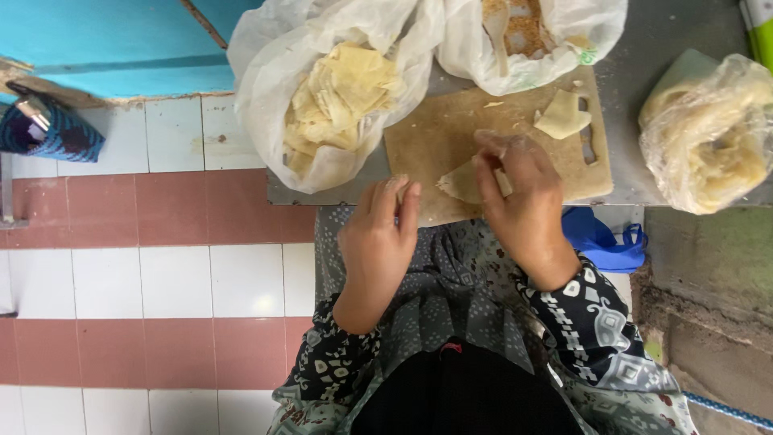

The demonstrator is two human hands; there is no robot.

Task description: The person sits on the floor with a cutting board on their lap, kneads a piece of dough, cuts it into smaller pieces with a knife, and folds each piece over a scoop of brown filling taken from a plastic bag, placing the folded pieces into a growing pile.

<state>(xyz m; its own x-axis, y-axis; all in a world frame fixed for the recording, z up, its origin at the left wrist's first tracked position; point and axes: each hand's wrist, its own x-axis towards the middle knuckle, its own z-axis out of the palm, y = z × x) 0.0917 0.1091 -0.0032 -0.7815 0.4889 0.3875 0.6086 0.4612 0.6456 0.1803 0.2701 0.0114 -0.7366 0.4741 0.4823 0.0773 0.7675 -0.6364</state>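
Observation:
My right hand (522,197) wears a thin clear glove and pinches a pale folded pastry wrapper (461,182) on a brown cutting board (451,133). My left hand (378,242) hovers at the board's near edge, fingers curled together, a small scrap of dough at the fingertips. A second wrapper piece (562,117) lies flat at the board's far right.
A white plastic bag of stacked wrappers (334,93) sits left of the board. Another bag (527,36) holds crumbly filling and a spoon. A clear bag of dough (713,137) lies right. A blue bag (600,238) hangs below the grey table. Tiled floor lies left.

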